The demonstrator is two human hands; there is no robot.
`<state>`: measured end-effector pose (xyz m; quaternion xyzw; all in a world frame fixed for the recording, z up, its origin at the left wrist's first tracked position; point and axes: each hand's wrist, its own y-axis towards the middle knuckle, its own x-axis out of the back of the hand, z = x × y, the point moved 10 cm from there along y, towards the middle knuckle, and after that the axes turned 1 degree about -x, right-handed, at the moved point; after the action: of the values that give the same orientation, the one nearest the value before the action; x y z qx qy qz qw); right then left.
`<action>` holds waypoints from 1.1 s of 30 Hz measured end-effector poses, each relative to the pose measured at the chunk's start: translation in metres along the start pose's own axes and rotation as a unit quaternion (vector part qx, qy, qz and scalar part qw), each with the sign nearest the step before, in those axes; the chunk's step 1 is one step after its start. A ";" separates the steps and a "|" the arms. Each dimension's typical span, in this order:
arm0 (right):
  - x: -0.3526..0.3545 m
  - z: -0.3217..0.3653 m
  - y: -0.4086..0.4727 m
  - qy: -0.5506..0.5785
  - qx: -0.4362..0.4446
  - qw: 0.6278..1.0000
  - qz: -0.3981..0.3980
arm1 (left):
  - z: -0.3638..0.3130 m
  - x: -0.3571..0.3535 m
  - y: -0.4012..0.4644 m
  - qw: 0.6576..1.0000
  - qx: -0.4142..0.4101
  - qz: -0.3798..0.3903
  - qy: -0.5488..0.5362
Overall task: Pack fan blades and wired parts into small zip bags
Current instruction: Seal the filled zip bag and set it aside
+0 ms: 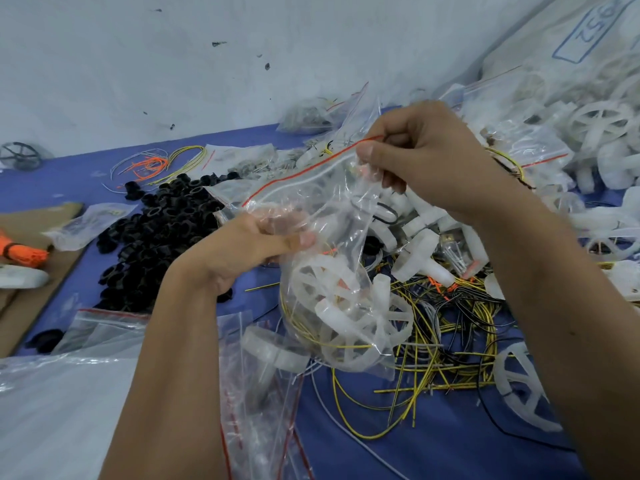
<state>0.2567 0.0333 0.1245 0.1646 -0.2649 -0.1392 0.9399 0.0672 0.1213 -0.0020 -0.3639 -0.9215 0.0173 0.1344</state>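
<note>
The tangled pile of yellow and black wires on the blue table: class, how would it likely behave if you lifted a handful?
The wires look thin and bent, so probably floppy and light. They cross and loop over each other, so a handful would likely drag neighbours along. Strands run under the zip bag, so lifting may tug it.

Above a blue table (450, 445), the right hand (426, 161) pinches the red-striped top of a zip bag (332, 265) holding white fan blades (349, 313); the left hand (249, 251) grips its side.
</note>
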 end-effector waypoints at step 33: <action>-0.013 -0.095 0.156 0.232 -0.259 0.935 -0.073 | -0.076 0.026 0.162 0.910 0.060 -0.366 -0.185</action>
<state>0.3250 0.2012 0.1017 -0.0376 0.0180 -0.2290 0.9725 0.1766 0.2523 0.0562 0.0172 -0.9957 0.0892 -0.0201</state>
